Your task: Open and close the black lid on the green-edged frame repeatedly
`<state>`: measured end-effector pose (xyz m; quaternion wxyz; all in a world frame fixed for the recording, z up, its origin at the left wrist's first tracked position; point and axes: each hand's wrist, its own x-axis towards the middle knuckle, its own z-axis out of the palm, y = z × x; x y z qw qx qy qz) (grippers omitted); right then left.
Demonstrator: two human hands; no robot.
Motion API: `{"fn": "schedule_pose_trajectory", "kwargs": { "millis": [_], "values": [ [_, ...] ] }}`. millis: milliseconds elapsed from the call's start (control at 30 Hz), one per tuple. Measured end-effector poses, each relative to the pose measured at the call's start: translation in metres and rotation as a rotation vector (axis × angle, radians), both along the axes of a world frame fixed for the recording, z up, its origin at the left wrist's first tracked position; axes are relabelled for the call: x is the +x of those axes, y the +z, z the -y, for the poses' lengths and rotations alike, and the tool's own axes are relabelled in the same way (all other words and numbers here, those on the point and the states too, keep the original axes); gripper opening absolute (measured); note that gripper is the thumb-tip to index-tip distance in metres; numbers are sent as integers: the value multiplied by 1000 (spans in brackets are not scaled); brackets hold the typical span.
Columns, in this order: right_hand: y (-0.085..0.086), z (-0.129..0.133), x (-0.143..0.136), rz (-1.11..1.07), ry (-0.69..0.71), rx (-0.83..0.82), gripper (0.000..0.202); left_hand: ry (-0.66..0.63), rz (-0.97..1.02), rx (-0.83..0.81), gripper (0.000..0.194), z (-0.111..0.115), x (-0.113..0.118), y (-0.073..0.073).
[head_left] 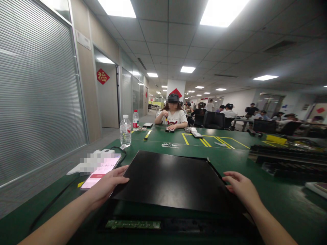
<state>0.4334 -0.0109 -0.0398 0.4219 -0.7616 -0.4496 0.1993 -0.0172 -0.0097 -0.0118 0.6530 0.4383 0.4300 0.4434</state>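
Panel (171, 180), black and flat, over near part of green table (278, 195), between both hands. Left hand (109, 183) closed about panel's left border, thumb on top, holding it. Right hand (241, 185) half curled, fingertips at panel's right border; whether it grips, cannot tell. Board (133, 224), green strip, between panel and table's near edge. Lit phone (99, 177) just beside left hand, toward table's left edge. Two bottles (125, 131) farther along that edge. Co-worker (177, 117) at far edge.
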Motion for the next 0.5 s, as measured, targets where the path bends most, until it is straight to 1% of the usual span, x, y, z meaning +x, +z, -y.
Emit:
{"fn": "schedule_pose_trajectory", "kwargs": {
  "millis": [133,333,500],
  "values": [
    [-1,-1,1,12,5,-1,33,-8,36,-2,67,0,0,-1],
    [-3,-3,2,33,2,-8,31,-33,84,30,62,-3,-4,-9],
    [-3,-3,1,109,-4,-16,30,-42,30,42,62,-5,-4,-9]
  ]
}}
